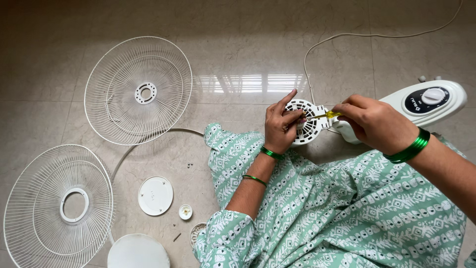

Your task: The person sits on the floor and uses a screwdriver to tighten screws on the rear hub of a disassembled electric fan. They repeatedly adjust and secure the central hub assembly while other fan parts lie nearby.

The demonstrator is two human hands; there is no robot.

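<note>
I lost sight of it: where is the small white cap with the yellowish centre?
The small white cap lies on the floor at lower left of the head view, just right of the flat white disc.

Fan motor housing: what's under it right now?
The motor housing rests over the person's lap, on green patterned cloth, steadied by the left hand. Its underside and the fingers behind it are hidden.

Two wire fan guards (138, 90) (58, 205), a white disc (155, 195) and small cap (185, 212) crowd the floor at left; open tile lies beyond, crossed by what appears a power cord (317, 44).
</note>
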